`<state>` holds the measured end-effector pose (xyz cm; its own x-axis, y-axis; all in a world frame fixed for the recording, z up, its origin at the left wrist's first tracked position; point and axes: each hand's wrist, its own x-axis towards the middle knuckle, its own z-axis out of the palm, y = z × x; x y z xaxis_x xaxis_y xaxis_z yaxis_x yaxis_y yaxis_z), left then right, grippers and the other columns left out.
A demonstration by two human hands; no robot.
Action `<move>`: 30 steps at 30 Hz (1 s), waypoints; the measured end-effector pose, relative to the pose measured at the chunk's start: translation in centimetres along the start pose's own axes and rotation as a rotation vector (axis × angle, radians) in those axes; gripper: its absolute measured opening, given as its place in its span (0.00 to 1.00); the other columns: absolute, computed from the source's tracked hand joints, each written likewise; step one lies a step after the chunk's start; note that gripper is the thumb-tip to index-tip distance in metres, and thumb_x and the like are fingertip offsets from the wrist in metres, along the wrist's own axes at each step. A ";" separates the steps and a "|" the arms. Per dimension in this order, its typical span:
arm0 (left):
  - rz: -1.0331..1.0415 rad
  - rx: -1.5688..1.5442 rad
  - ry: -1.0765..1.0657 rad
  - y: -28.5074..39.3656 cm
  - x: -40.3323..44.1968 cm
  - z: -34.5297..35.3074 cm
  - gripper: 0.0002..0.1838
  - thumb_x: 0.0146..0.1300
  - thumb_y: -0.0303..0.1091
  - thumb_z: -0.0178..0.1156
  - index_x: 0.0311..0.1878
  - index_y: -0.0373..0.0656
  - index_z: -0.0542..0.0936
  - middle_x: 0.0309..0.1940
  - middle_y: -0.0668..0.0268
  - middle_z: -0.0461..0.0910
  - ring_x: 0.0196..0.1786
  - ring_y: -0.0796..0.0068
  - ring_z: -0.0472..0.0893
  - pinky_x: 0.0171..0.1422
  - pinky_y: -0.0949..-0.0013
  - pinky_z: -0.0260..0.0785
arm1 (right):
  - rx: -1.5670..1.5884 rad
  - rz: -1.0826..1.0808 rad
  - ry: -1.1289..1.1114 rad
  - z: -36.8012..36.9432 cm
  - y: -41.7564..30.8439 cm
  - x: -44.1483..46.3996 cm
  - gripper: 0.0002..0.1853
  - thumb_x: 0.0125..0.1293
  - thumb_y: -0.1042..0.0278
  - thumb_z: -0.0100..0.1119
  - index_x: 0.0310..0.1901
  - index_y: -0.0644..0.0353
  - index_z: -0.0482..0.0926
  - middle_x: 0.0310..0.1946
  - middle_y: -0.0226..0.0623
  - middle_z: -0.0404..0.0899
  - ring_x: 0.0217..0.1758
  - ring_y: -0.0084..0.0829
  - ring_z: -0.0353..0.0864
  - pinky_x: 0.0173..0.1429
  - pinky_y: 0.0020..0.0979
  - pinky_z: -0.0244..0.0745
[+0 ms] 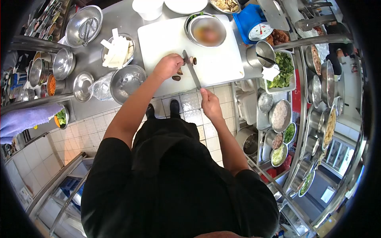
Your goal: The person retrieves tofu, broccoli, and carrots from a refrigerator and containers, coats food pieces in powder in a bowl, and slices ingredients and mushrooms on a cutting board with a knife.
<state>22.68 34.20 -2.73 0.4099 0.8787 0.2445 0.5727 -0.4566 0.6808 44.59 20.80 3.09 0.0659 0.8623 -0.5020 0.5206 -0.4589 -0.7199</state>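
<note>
My right hand (211, 104) grips a knife (192, 70) by its handle, the blade pointing away over the white cutting board (158, 37). Just left of the blade, my left hand (168, 66) has its fingers curled on a small dark mushroom, mostly hidden by the fingertips. Brown mushroom pieces (176, 78) lie on the board below that hand. A few cut bits (194, 60) rest against the blade's right side. Farther up the board stands a metal bowl (191, 35) with blurred contents.
To the left are a metal bowl (115, 85), a plastic bag (101, 88) and a container of white strips (118, 51). A blue scale (248, 24), a metal pot (252, 53) and a basket of leafy greens (293, 81) stand right. The counter's front edge runs just below the board.
</note>
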 end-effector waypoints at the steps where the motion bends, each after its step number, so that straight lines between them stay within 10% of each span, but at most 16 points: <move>1: 0.001 0.010 -0.011 0.2 0.0 -0.3 0.02 0.56 0.23 0.61 0.33 0.38 0.80 0.34 0.60 0.80 0.38 0.58 0.80 0.44 0.63 0.74 | -0.024 0.001 -0.001 -0.2 -0.7 -0.3 0.29 0.73 0.44 0.42 0.53 0.65 0.78 0.46 0.60 0.79 0.54 0.56 0.77 0.58 0.43 0.71; 30: 0.017 0.062 0.124 0.0 -1.6 -0.1 0.03 0.51 0.22 0.61 0.31 0.40 0.82 0.34 0.62 0.82 0.38 0.61 0.80 0.46 0.63 0.75 | -0.137 -0.049 -0.062 -0.6 -1.3 1.2 0.26 0.73 0.44 0.43 0.51 0.60 0.80 0.43 0.59 0.80 0.51 0.57 0.78 0.56 0.45 0.72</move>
<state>21.90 32.79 -3.04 0.3315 0.8794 0.3418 0.6105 -0.4762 0.6329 44.55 22.53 3.71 -0.0135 0.8663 -0.4994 0.6332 -0.3791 -0.6748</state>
